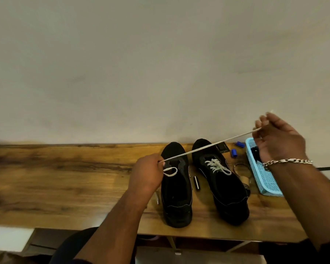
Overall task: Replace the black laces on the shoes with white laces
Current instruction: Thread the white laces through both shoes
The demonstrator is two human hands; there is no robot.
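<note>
Two black shoes stand side by side on the wooden table [65,178], toes pointing away from me. The right shoe [223,185] carries a white lace tied in a bow. On the left shoe [176,189], a small loop of white lace lies over the tongue. A white lace [208,146] runs taut from my left hand [147,173], which pinches it beside the left shoe's eyelets, up to my right hand [276,138], which pinches its other end high above the basket. A silver bracelet circles my right wrist.
A light blue mesh basket [265,180] with dark items inside sits right of the shoes. Blue caps [234,153], a small black case [222,147], a black cylinder [196,182] between the shoes and a metal ring lie nearby. A wall rises behind the table.
</note>
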